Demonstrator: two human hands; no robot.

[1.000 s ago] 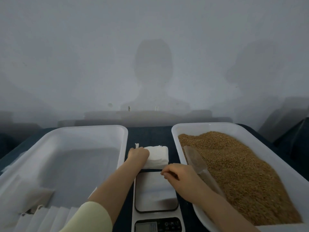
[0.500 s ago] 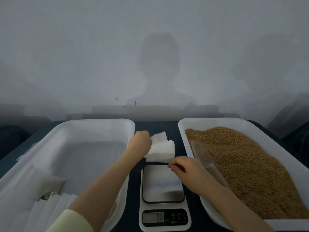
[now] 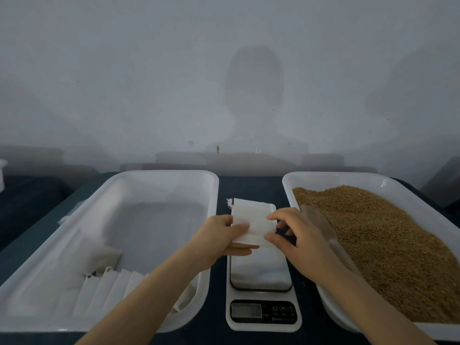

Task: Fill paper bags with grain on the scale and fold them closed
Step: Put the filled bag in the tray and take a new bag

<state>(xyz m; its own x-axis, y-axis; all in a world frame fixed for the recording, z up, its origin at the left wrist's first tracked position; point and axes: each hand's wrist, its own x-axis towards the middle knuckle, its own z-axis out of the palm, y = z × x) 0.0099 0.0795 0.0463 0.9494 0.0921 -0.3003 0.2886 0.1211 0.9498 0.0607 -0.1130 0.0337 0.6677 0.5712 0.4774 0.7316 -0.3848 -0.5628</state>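
Over the far edge of the white digital scale (image 3: 263,324), the left hand (image 3: 221,241) and right hand (image 3: 298,245) pinch a flat white paper bag (image 3: 251,219) by its sides, its long axis in line with the scale's, whose lettering is too blurred to read.

Dark table (image 3: 249,185), bag tray (image 3: 161,173) at left, scale (image 3: 263,321) in the middle, grain tray (image 3: 331,176) at right

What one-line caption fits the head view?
Left hand and right hand hold a bag at the scale's far end, between bag tray and grain tray.
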